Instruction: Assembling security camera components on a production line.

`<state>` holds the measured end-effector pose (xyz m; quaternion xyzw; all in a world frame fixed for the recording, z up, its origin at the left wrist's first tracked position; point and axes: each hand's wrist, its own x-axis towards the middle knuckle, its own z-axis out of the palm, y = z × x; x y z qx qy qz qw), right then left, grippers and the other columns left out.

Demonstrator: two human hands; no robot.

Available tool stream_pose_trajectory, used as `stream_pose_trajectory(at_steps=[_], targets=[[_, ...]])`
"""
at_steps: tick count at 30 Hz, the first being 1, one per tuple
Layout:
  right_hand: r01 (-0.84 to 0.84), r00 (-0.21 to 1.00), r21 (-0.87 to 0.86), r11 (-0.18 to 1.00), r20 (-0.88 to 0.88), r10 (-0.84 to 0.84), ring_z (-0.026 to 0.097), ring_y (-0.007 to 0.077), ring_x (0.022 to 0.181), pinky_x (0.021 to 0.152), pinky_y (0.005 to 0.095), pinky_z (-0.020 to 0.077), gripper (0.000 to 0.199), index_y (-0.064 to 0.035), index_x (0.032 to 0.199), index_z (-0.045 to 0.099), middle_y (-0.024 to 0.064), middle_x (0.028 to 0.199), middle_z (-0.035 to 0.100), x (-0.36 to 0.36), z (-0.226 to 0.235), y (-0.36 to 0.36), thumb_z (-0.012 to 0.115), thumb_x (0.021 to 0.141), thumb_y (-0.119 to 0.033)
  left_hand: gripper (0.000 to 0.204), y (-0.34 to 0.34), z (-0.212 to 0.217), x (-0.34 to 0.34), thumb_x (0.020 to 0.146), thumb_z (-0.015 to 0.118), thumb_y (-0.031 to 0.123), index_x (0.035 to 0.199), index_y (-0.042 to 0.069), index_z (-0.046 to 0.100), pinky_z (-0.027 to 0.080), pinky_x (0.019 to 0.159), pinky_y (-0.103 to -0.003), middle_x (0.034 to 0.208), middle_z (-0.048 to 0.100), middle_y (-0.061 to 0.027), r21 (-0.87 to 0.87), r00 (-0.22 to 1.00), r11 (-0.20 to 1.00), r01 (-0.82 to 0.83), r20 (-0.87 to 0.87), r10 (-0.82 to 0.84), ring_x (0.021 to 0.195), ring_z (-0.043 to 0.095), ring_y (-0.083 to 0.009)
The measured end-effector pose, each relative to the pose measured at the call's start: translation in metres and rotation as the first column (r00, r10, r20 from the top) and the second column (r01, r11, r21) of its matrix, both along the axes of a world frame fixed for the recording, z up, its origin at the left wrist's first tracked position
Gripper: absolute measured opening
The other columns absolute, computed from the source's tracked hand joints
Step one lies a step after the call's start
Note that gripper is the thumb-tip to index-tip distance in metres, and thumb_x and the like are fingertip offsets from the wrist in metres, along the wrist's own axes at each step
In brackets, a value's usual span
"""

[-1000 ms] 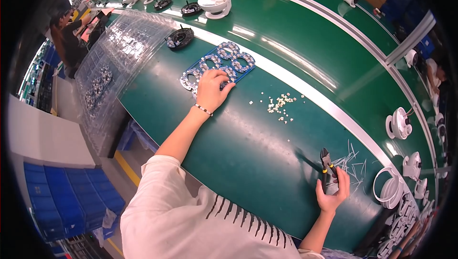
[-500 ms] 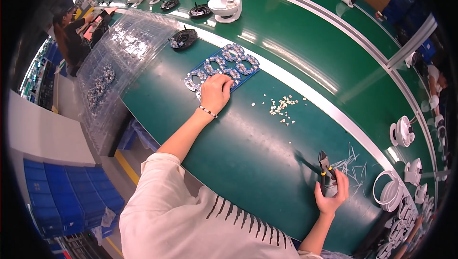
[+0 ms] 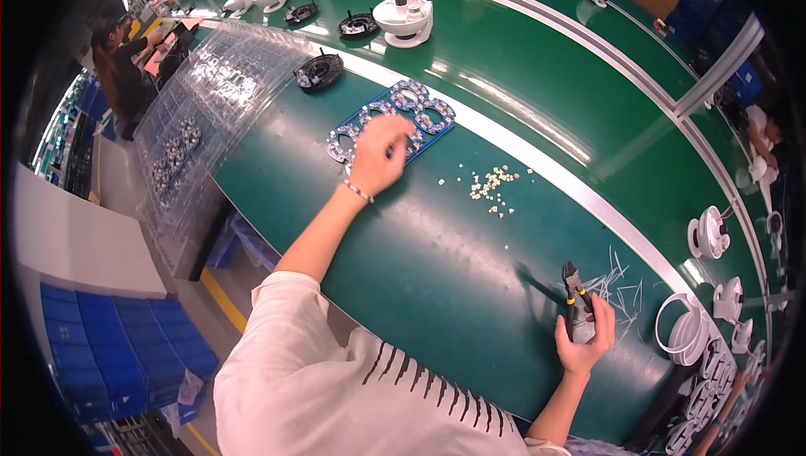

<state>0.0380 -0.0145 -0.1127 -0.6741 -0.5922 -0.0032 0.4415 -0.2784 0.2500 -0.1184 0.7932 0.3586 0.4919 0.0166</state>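
Note:
A blue-edged panel of round circuit boards (image 3: pixel 437 117) with ring-shaped cut-outs lies on the green bench. My left hand (image 3: pixel 380 154) is over its near part, fingers bent and drawn together, slightly blurred; what they hold, if anything, is hidden. My right hand (image 3: pixel 590 335) is wrapped round side cutters (image 3: pixel 573 285) with black and yellow handles, their jaws pointing away from me. Small pale square pieces (image 3: pixel 487 186) lie scattered right of the panel. Thin white strips (image 3: pixel 620 284), perhaps cut cable ties, lie beyond the cutters.
A black round part (image 3: pixel 319 72) sits beyond the panel. Clear plastic trays (image 3: pixel 227 70) are stacked at the left. White device housings (image 3: pixel 405 19) stand along the green conveyor. White rings (image 3: pixel 682 330) rest at the right end. Another person (image 3: pixel 122 70) works at far left.
My left hand has lifted and shifted slightly left, its fingertips coming off the panel edge. My right hand stays almost in place with the cutters.

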Motion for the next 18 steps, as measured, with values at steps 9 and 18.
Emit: stream_pose_trajectory(at_steps=[9, 18], targets=[[-0.011, 1.0, 0.014, 1.0, 0.002, 0.011, 0.054, 0.0235, 0.073, 0.056, 0.0282, 0.0415, 0.052, -0.0006, 0.1, 0.057, 0.0133, 0.091, 0.056, 0.0, 0.001, 0.001, 0.07, 0.05, -0.008, 0.009, 0.034, -0.006, -0.037, 0.067, 0.065, 0.011, 0.068, 0.003, 0.063, 0.046, 0.065, -0.035, 0.074, 0.061, -0.0109, -0.336, 0.948, 0.893, -0.3, -0.206, 0.241, 0.069, 0.058, -0.0275], [-0.041, 0.999, 0.015, 0.999, 0.0, 0.041, 0.054, 0.0235, 0.073, 0.056, 0.0283, 0.041, 0.052, 0.0002, 0.1, 0.057, 0.0135, 0.091, 0.056, 0.0, -0.002, 0.002, 0.07, 0.05, -0.008, 0.008, 0.034, -0.01, -0.031, 0.069, 0.064, 0.012, 0.068, 0.004, 0.063, 0.045, 0.068, -0.036, 0.075, 0.061, -0.0109, -0.217, 0.911, 0.905, -0.366, -0.282, 0.301, 0.073, 0.056, -0.0287]])
